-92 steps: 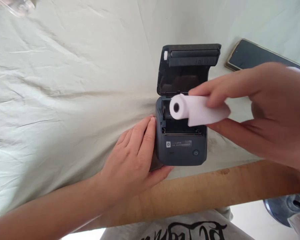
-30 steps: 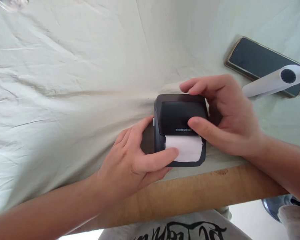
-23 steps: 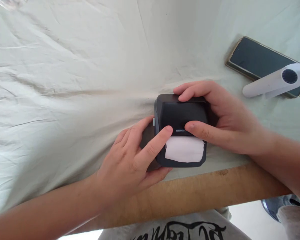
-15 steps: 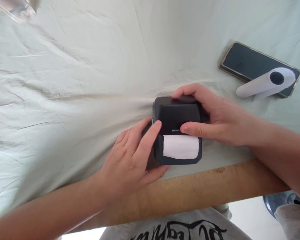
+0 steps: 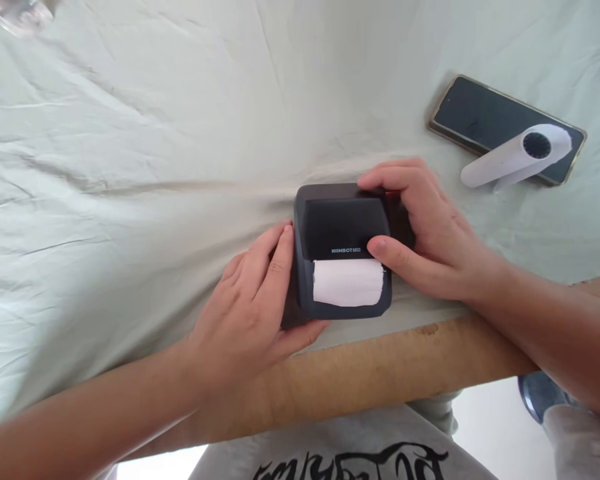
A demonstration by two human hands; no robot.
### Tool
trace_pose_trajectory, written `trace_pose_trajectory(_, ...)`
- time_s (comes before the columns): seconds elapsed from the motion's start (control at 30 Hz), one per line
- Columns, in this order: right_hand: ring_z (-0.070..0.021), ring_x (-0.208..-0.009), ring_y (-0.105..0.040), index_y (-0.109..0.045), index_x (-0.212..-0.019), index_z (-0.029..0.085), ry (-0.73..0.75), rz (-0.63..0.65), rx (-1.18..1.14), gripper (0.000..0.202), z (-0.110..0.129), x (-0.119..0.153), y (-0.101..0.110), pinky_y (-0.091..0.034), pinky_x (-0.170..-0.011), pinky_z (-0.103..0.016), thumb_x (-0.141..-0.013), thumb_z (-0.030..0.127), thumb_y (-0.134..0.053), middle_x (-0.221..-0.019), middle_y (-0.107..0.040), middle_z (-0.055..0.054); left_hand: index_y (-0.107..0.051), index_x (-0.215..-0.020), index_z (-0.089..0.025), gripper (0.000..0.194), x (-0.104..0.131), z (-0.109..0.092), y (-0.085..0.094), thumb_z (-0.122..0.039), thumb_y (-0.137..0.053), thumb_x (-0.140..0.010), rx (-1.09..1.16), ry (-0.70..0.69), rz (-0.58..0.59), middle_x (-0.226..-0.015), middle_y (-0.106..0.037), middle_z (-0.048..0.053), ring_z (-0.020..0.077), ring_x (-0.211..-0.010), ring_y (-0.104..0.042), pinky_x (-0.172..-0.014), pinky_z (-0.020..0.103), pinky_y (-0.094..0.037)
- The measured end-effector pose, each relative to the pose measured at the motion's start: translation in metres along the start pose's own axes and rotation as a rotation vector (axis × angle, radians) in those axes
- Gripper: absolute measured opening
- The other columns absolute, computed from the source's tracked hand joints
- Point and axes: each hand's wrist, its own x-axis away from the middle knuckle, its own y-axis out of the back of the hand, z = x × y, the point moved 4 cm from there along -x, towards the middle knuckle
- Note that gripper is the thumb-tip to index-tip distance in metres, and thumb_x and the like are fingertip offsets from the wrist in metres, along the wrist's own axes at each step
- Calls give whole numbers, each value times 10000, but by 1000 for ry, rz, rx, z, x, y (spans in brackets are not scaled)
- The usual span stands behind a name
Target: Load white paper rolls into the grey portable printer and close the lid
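Note:
A black label printer (image 5: 347,227) marked NIIMBOT rests on the pale cloth, with a white paper roll (image 5: 349,283) showing in the opening at its near end. My left hand (image 5: 255,293) wraps round the printer's left side, its fingers along the edge and its thumb at the near left corner. On the right side, my right hand (image 5: 427,233) grips the printer, with the thumb on the top beside the lettering and the fingers over the far right corner. The undersides of both hands are hidden.
At the right a phone (image 5: 495,120) lies on the cloth (image 5: 180,120), with a white paper tube (image 5: 505,159) partly across it. A clear plastic object (image 5: 25,17) is at the far left corner. The wooden table edge (image 5: 380,373) runs along the front.
My left index finger has come off the printer's top onto its left side. My right thumb has shifted toward the printer's right edge, uncovering more lettering. The whole view has shifted slightly.

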Motion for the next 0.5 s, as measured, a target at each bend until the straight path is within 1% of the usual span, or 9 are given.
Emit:
trace_pose_trajectory(0.1,-321,-1329,-693,-494,-1493,339,-5,15,25,427,-1,0,0,-663,-1073,-580,-1128,553,-550,-1470,-669,-124,-129,-1858,-66,1003,2,-4,3,-600,-611,-1159,-35,-73,-91,-1676,-620,331,406,-1523,-697,-1195,483,-639)
trace_pose_trajectory(0.17,-317,-1321,-695,-480,-1504,335,8,-2,33,431,-1,0,0,-669,-1055,-566,-1132,545,-540,-1467,-662,-129,-111,-1856,-34,1021,3,-6,4,-551,-647,-1159,-43,-112,-120,-1657,-631,351,400,-1513,-709,-1179,483,-660)
trace_pose_trajectory(0.23,-311,-1305,-701,-460,-1524,330,20,-24,44,446,-1,1,0,-674,-1034,-550,-1135,537,-537,-1460,-658,-132,-86,-1859,-35,1028,3,-8,4,-514,-666,-1159,-30,-131,-125,-1639,-652,340,389,-1544,-686,-1173,500,-675)
trace_pose_trajectory(0.3,-314,-1311,-705,-437,-1553,329,11,-29,68,471,-1,2,0,-670,-1050,-554,-1138,533,-525,-1470,-659,-129,-75,-1866,-60,1024,2,-10,4,-482,-682,-1159,-32,-136,-129,-1622,-678,310,373,-1565,-665,-1175,503,-680)
trace_pose_trajectory(0.33,-317,-1317,-707,-426,-1568,331,4,-25,81,485,-2,3,-1,-665,-1068,-562,-1139,535,-516,-1479,-662,-124,-87,-1864,-56,1021,2,-11,4,-464,-697,-1154,-41,-138,-143,-1609,-689,308,376,-1557,-671,-1180,499,-678)
trace_pose_trajectory(0.4,-321,-1315,-712,-406,-1592,332,-16,-9,95,505,-4,5,-2,-651,-1104,-578,-1141,539,-498,-1491,-670,-116,-144,-1846,-3,997,2,-14,4,-426,-716,-1146,-57,-145,-187,-1570,-706,336,399,-1517,-700,-1192,486,-674)
trace_pose_trajectory(0.5,-311,-1243,-729,-386,-1595,316,-6,8,88,513,-4,5,-3,-649,-1084,-579,-1148,547,-480,-1428,-700,-117,-209,-1817,42,935,2,-16,5,-382,-710,-1151,-67,-147,-230,-1529,-725,351,404,-1486,-725,-1182,477,-681)
